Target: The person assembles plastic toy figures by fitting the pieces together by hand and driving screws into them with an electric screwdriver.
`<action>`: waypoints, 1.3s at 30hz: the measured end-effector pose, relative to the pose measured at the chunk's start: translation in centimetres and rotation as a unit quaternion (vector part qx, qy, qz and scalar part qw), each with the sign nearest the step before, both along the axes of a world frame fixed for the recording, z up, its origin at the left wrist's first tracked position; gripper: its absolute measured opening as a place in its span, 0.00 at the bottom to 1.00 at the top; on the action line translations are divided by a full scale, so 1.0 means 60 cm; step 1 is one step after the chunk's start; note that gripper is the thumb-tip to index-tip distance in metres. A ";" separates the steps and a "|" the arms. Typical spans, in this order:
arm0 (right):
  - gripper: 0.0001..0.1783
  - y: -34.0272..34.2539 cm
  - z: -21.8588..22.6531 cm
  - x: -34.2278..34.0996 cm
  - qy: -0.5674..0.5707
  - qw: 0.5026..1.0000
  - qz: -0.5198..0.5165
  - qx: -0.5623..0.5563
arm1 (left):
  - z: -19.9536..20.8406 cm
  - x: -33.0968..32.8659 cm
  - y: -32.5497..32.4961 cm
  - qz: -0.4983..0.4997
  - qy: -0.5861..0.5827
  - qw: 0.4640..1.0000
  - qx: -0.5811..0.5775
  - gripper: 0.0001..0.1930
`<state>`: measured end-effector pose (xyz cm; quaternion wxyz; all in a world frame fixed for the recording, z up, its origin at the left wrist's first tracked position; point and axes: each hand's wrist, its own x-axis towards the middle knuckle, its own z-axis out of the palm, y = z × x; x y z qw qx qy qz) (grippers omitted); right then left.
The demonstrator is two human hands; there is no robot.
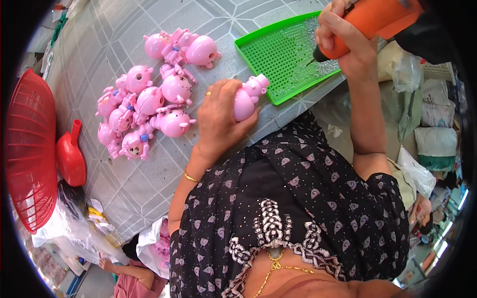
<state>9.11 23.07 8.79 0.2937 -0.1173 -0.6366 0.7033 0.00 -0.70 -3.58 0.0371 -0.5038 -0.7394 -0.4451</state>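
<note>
My left hand (pixel 221 114) is closed around a pink plastic toy figure (pixel 244 106), its small end pointing toward the green tray. In my right hand (pixel 350 42) is an orange electric screwdriver (pixel 375 22) with a black nose. Its thin bit points down over a bright green perforated tray (pixel 263 97), where many tiny silvery screws (pixel 298 59) are scattered. Whether the bit touches a screw I cannot tell. Left of my left hand lies a cluster of similar pink toy figures (pixel 149 101), some showing printed animal faces.
The grey tiled-pattern table (pixel 164 181) carries all this. At its left side are a red plastic basket (pixel 32 149) and a red scoop (pixel 72 154). Plastic bags (pixel 74 238) hang below. Another person's arm (pixel 131 273) shows at lower left; stacked sacks (pixel 435 144) stand at right.
</note>
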 end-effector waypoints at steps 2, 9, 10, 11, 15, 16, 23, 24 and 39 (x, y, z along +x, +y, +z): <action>0.09 -0.004 -0.016 0.003 0.065 0.996 -0.052 -0.017 | 0.003 0.002 0.002 -0.006 -0.002 0.999 -0.036 0.29; 0.09 0.061 -0.115 -0.026 0.456 0.857 0.228 -0.074 | 0.011 0.004 0.007 -0.017 -0.018 0.998 -0.059 0.29; 0.08 0.030 -0.080 -0.004 0.285 0.954 0.093 -0.015 | 0.008 0.002 0.000 -0.012 -0.017 0.998 -0.063 0.30; 0.06 0.017 -0.058 0.012 0.097 0.993 -0.050 0.050 | 0.009 0.003 -0.002 -0.012 -0.013 0.998 -0.065 0.31; 0.05 0.037 -0.082 0.024 0.103 0.992 -0.040 0.054 | 0.006 0.004 0.003 -0.018 -0.017 0.997 -0.067 0.32; 0.06 0.040 -0.084 0.024 0.105 0.991 -0.037 0.069 | 0.009 0.005 0.004 -0.018 -0.025 0.998 -0.062 0.31; 0.06 0.041 -0.094 0.018 0.115 0.991 -0.041 0.060 | 0.015 0.008 0.005 -0.015 -0.041 0.997 -0.062 0.31; 0.06 0.042 -0.095 0.018 0.115 0.991 -0.041 0.060 | 0.015 0.008 0.005 -0.015 -0.041 0.997 -0.062 0.31; 0.06 0.058 -0.095 0.024 0.107 0.991 -0.032 0.070 | 0.002 0.004 0.011 0.005 -0.010 0.999 -0.053 0.28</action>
